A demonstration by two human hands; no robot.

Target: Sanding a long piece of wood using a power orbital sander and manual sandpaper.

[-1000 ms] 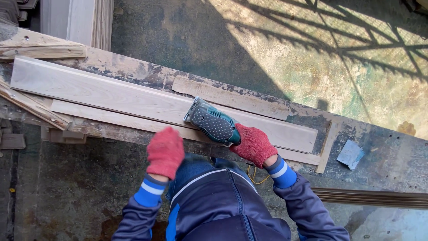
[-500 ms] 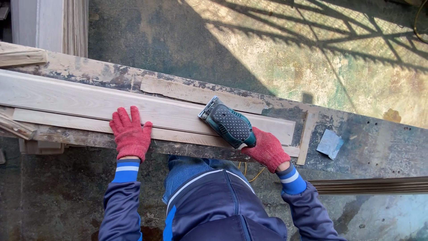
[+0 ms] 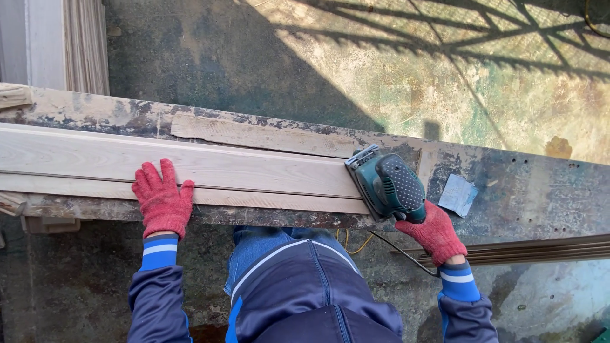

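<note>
Sander, a green and black power tool with a dotted grip, sits on the right end of the pale wooden board, its flat pad overhanging the board's end a little. The right hand, in a red knit glove, grips the sander's rear handle from the near side; its fingers are curled around the handle, though the tips are hidden behind the tool. A dark cord runs from the sander down past the near edge of the desk.

The left hand, also in a red glove, lies flat on the near edge of the board, well apart from the sander, with its fingers spread and pressing down on the wood. The board stretches lengthwise along the desk and runs off the left side of the view. A thinner strip lies under it along the near edge, and a rough, weathered plank lies just beyond it towards the far edge.

A small square of grey sandpaper rests on the worn desk just right of the sander. Brown moulding runs below the desk's near edge on the right. Blue striped cuffs and dark blue sleeves show at both wrists.
</note>
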